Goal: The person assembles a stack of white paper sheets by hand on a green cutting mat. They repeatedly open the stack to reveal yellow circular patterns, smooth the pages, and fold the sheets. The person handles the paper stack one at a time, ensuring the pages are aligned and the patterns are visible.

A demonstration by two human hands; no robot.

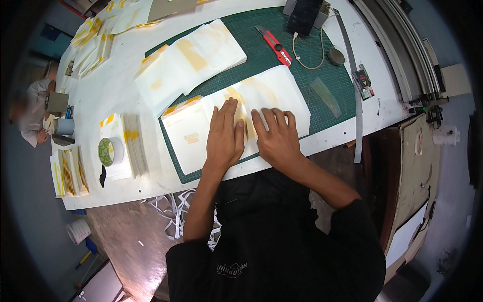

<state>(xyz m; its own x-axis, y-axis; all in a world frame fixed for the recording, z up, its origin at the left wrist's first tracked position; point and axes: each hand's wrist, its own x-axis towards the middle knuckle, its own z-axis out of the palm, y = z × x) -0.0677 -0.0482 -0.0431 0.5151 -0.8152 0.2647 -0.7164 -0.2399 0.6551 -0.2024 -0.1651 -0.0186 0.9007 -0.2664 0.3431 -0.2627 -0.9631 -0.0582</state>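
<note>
A white printed sheet (183,143) with yellow-orange patches lies crosswise on the green cutting mat (329,83), and both my hands rest on it. My left hand (225,136) lies on its middle with the fingers stretched out, close together. Just to the right, my right hand (277,138) presses on the same sheet, its fingers spread and slightly bent. Neither hand grips anything. Under my palms part of the sheet is hidden. Beyond it is a stack of similar sheets (211,45), and a red utility knife (274,46) lies on the mat to its right.
At left on the white table (151,189) are a booklet stack (132,146), a tape roll (116,151) and more booklets (70,171). A phone (304,17) with a cable, a round tin (336,56) and a steel ruler (358,116) are at right. Another person (37,108) is far left.
</note>
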